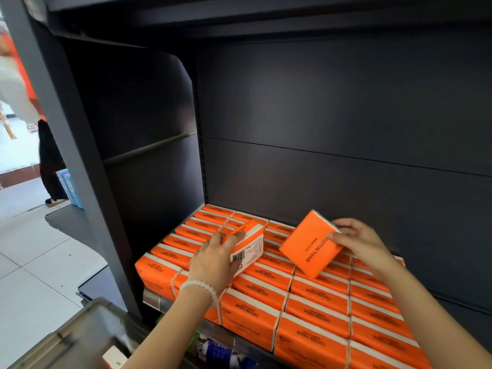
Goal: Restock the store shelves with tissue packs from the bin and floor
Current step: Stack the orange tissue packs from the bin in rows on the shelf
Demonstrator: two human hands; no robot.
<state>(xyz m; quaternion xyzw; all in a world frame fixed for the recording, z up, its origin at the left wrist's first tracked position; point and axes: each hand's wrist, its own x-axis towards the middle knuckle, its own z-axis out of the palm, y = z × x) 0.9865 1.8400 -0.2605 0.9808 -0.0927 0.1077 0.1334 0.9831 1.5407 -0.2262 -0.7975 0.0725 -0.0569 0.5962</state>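
Second layer of tissue packs being started on the shelf.

Nearest, the grey bin (pixel 80 339). Beyond it, the left hand (pixel 213 258) grips a pack (pixel 246 242) resting on the filled row (pixel 314 296), long axis running front to back. The right hand (pixel 359 241) pinches a tilted pack (pixel 310 243) just above that row, further right.

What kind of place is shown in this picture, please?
Most likely a shop aisle: a dark metal display shelf filled with rows of identical orange tissue packs, a tiled floor, and a grey bin beside the shelf.
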